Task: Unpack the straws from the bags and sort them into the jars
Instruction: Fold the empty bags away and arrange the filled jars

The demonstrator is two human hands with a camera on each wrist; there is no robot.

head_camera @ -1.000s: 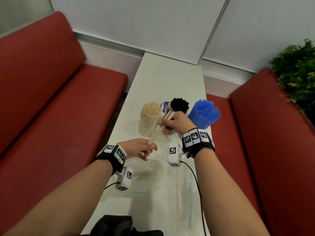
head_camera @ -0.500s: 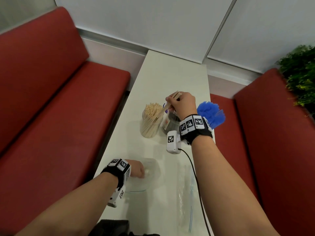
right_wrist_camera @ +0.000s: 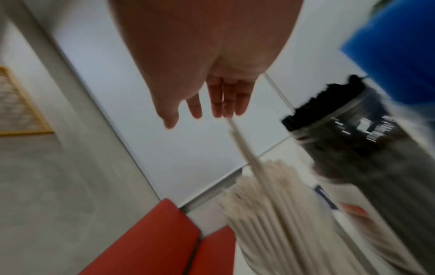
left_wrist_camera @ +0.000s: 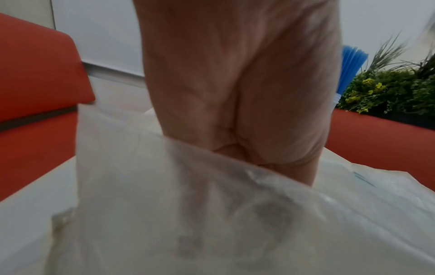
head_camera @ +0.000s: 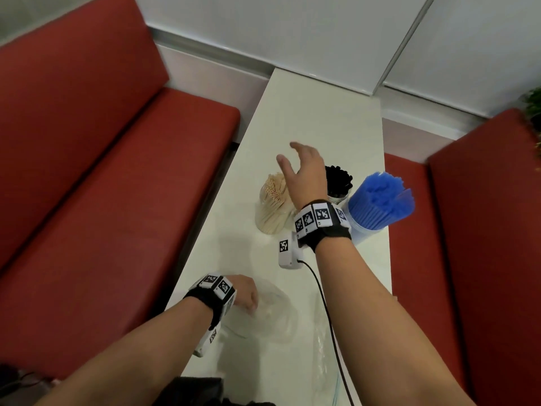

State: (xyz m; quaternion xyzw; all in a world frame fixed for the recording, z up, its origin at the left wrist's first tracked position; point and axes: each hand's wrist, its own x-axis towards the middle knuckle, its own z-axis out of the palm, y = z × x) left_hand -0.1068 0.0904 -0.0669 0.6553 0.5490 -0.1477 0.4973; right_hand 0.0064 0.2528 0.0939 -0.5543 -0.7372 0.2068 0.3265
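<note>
1. A white table (head_camera: 322, 118) runs between red benches (head_camera: 96, 159); all places below are given relative to the jar of beige straws (head_camera: 273, 205) standing on it.
2. Just right of that jar stands the jar of black straws (head_camera: 341, 183), and right again the jar of blue straws (head_camera: 380, 206). All three look well filled.
3. Nearer the person than the beige jar lies a clear plastic bag (head_camera: 269, 312), crumpled on the table. Whether any straws remain inside cannot be told.
4. The right hand (head_camera: 307, 174) hovers above the beige jar, fingers spread and straight, gripping nothing; in the right wrist view one straw (right_wrist_camera: 244, 147) stands proud of the bundle just below the fingertips.
5. The left hand (head_camera: 244, 294) is down on the bag, its fingers reaching into the film (left_wrist_camera: 212, 204); whether they pinch anything is hidden.
6. Done well, the step likely means tapping the raised straw level, then checking the bag is empty.
</note>
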